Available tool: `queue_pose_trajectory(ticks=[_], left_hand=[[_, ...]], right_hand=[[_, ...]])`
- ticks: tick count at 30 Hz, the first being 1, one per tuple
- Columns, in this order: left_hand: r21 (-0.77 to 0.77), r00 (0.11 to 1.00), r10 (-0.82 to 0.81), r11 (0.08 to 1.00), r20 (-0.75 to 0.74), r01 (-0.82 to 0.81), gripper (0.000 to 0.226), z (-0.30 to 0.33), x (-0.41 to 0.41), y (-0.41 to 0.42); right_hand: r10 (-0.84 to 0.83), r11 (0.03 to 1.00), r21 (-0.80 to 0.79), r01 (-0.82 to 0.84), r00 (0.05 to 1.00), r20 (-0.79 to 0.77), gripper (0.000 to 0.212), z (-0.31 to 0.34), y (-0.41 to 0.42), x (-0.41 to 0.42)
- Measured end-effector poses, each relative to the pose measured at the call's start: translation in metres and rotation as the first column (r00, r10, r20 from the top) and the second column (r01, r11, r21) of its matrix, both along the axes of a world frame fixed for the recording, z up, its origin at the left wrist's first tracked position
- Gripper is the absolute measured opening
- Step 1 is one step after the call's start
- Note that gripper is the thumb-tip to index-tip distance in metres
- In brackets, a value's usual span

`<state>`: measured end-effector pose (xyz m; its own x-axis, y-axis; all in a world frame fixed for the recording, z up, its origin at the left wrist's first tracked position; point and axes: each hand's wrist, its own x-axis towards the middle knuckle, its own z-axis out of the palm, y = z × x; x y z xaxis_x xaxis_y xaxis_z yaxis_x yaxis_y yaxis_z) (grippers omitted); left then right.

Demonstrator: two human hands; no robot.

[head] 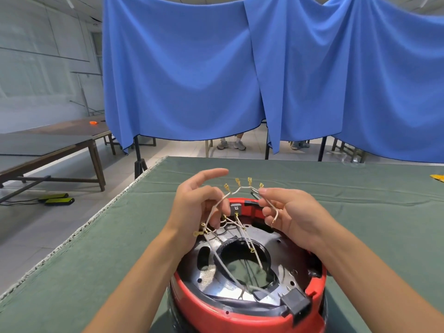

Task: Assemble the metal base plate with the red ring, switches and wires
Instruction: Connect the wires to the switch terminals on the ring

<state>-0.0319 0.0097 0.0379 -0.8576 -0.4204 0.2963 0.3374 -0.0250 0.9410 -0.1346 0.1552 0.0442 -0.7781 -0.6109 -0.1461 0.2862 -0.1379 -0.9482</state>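
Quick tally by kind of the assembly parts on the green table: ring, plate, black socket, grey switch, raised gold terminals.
Red ring: 1
Metal base plate: 1
Black socket on the near rim: 1
Grey switch on the far rim: 1
Gold terminals held up between the left hand and right hand: 4
Total: 8

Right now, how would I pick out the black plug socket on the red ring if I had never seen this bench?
On the green cloth table stands the round red plastic ring around the silver metal base plate. Follow its rim to the edge nearest the camera, right of centre: the black rectangular socket sits there. The grey switch block is on the far rim instead.
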Motion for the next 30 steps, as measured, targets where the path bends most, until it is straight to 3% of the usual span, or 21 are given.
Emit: queue_pose_trajectory(ticks=[5,9,13,16,22,30], left_hand=[[-0.083,0.996,0.063,0.995,0.056,-0.058,0.031,0.0,-0.001,0.006],[-0.107,0.973,0.224,0.97,0.047,-0.218,0.022,-0.001,-0.003,0.005],[-0.314,0.912,0.41,0.868,0.016,-0.384,0.025,-0.003,-0.003,0.001],[-0.499,0.895,0.445,0.784,0.036,-0.37,0.021,-0.004,-0.004,0.004],[-0.741,0.79,0.613,0.528,-0.005,-0.414,0.021,-0.003,-0.001,-0.004],[-0.854,0.812,0.567,0.483,0.138,-0.192,0.027,-0.012,-0.003,-0.002]], right_hand=[[0.026,0.999,0.04,-0.023,0.997,-0.072,0.004,-0.007,-0.001,0.003],[-0.005,0.998,0.062,0.013,0.993,-0.118,0.001,-0.007,-0.002,0.003],[0.0,0.991,0.134,0.032,0.973,-0.23,0.004,-0.009,-0.002,0.005],[0.005,0.981,0.188,0.056,0.949,-0.314,0.007,-0.01,-0.003,0.008],[0.027,0.972,0.229,0.049,0.948,-0.317,0.008,-0.01,-0.006,0.009],[0.199,0.856,0.517,0.001,0.922,-0.332,0.015,-0.002,-0.021,0.008]])
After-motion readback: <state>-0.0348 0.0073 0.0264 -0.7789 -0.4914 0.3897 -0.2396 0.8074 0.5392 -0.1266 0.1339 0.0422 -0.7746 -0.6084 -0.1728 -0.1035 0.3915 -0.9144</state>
